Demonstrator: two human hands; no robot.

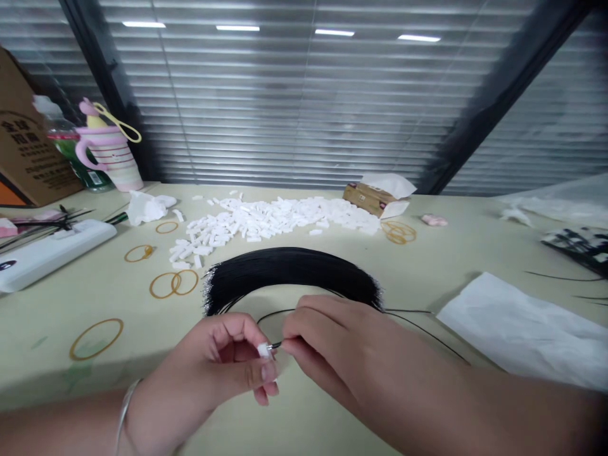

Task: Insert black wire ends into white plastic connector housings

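Between thumb and forefinger, my left hand [223,361] pinches a small white plastic connector housing [264,350]. My right hand [332,342] grips a thin black wire [276,345] close to its end. The wire's metal tip is at the housing's opening; how deep it sits I cannot tell. Just beyond both hands, a thick curved bundle of black wires [289,266] with silvery terminals at its ends lies on the table. Behind the bundle spreads a heap of white connector housings [266,218].
Rubber bands [97,339] lie at left, a white power strip [57,253] farther out. A pink striped cup [114,155], a bottle [71,145] and a cardboard box [33,139] stand back left. A tissue pack [368,199] sits behind; white paper [527,329] lies right.
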